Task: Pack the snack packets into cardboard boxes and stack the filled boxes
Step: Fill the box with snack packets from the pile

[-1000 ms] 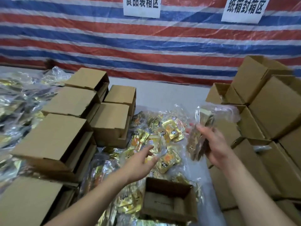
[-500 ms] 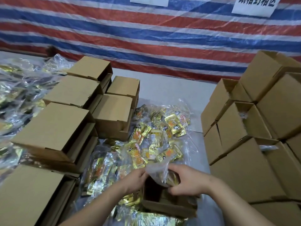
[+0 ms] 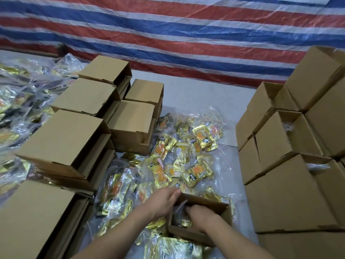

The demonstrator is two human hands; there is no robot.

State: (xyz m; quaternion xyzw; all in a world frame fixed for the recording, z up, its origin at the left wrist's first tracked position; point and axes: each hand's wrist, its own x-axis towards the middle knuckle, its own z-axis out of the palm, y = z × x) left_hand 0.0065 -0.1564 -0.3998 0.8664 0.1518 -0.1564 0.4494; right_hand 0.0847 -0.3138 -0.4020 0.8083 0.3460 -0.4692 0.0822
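The right hand (image 3: 200,214) is pressing a soft, slippery clear-plastic bag of gold snack packets (image 3: 182,218), pinched under its curled fingers, into the small open brown cardboard box (image 3: 211,202), whose far rim the left hand (image 3: 164,201) is gripping.

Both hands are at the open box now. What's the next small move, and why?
Probably let go and lift the right hand out: it is down inside the open box on a bagged packet, while the left hand holds the box's rim. More snack packets lie loose just beyond.
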